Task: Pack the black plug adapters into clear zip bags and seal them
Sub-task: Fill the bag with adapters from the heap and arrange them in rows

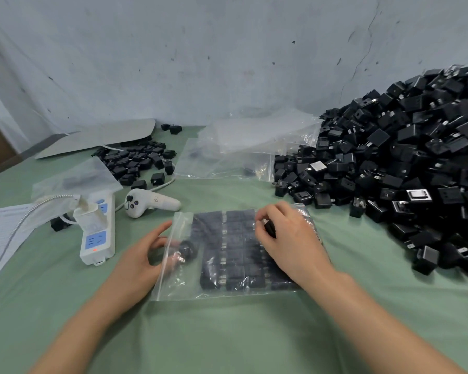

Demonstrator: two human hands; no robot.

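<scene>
Clear bag (179,282) edge at slack left hand (141,257) (pile (416,157) crowds right); right hand (289,244) pinches adapter (270,228)

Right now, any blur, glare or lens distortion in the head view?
Head view: wide-angle bending toward the edges; right hand and the adapter it pinches slightly motion-blurred; glare specks on the zip bag; light soft, shadows faint; adapter pile sharp.

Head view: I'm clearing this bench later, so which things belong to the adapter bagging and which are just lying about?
Job: zip bag, packed adapters, held adapter, adapter pile, spare bags, left hand, right hand.
Lying about: power strip, white controller, paper sheet.
</scene>
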